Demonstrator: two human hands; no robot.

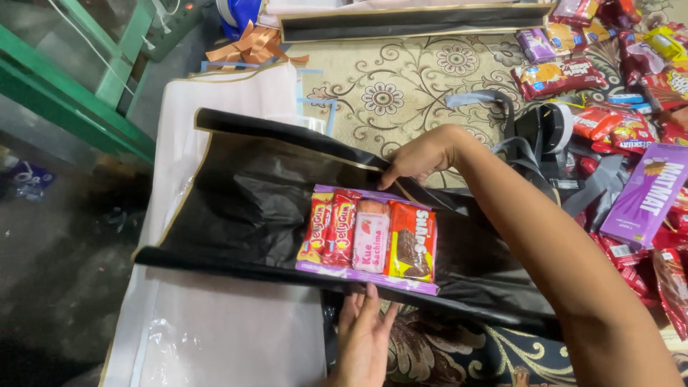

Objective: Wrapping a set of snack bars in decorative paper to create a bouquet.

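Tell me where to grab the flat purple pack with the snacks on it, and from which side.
Grip the purple pack by its two long edges, from above. It lies flat inside the black bag, snacks stacked loosely on top, so keep it level.

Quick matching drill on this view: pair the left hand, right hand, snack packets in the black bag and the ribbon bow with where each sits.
Things:
1. left hand
2. right hand
3. row of snack packets
4. orange ribbon bow

Places:
A. top of the view, on the floor beyond the pale bag
B. on the far edge of the black bag
C. at the near edge of the black bag
D. lying inside the black bag

Pairs: 1-C, 2-B, 3-D, 4-A
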